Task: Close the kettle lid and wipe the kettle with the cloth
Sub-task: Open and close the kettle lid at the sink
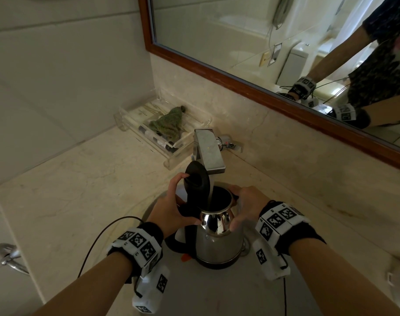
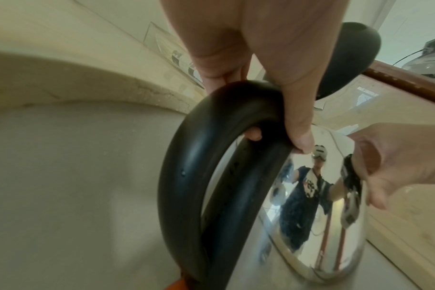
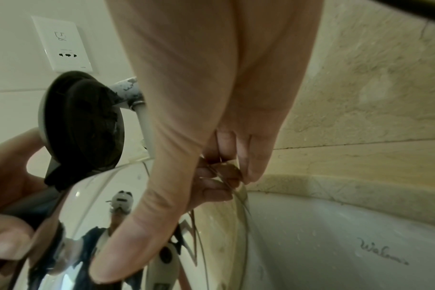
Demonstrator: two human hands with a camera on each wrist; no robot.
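A steel kettle (image 1: 219,245) stands in the sink basin (image 1: 217,293) under the faucet (image 1: 209,151). Its black lid (image 1: 197,176) is tipped up and open. My left hand (image 1: 173,208) grips the top of the black handle (image 2: 186,176), with one finger reaching up to the lid's edge. My right hand (image 1: 244,206) holds the kettle's shiny shoulder (image 3: 87,206) from the right, thumb in front and fingers behind. A green cloth (image 1: 169,120) lies crumpled in a clear tray (image 1: 189,142) at the back left, away from both hands.
A pale stream seems to fall from the faucet into the kettle's mouth. A wood-framed mirror (image 1: 262,85) hangs above the marble counter (image 1: 80,190). A metal ring (image 1: 9,256) is on the left wall and a socket (image 3: 62,43) behind. Thin cables trail from both wrists.
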